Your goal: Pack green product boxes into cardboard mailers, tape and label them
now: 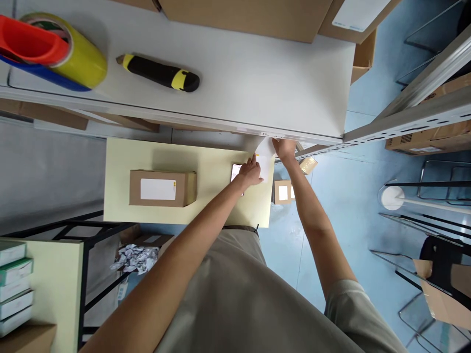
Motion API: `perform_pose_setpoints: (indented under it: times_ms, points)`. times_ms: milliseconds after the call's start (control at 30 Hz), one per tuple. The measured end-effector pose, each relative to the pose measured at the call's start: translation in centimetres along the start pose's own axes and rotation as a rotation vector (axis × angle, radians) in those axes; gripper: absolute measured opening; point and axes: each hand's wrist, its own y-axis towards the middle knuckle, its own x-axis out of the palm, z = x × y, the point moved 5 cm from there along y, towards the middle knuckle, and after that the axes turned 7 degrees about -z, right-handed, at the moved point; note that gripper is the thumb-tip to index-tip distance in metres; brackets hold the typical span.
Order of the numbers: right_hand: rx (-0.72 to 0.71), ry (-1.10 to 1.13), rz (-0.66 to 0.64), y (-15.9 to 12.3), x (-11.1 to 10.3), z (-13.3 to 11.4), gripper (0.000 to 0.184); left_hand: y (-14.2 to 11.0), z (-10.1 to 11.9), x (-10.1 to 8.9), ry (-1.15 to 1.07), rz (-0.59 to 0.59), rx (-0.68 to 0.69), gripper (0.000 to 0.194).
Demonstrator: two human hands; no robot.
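Observation:
My left hand (251, 172) rests at the right end of the pale yellow table (217, 211), its index finger stretched out onto a white paper sheet (265, 162). The far edge of that sheet curls up under the shelf, where my right hand (285, 148) grips it with bent fingers. A small orange-yellow mark shows on the paper by the left fingertip. Partly covered by my left hand and wrist lies a phone (235, 171) with a lit screen. Farther left on the table sits a closed cardboard box (158, 189) with a white label.
Above the table runs a grey shelf (250, 83) bearing a black-and-yellow utility knife (158, 72), a tape dispenser with yellow tape (86, 59) and cardboard boxes (243, 17). A metal upright (405, 117) stands at right. Small boxes (282, 192) lie on the blue floor.

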Motion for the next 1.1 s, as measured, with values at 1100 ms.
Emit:
perform_pose_setpoints:
  times_ms: [1100]
  points:
    - [-0.854, 0.161, -0.197, -31.5, 9.0, -25.6, 0.039, -26.0, -16.3, 10.6, -2.026, 0.224, 0.074, 0.052]
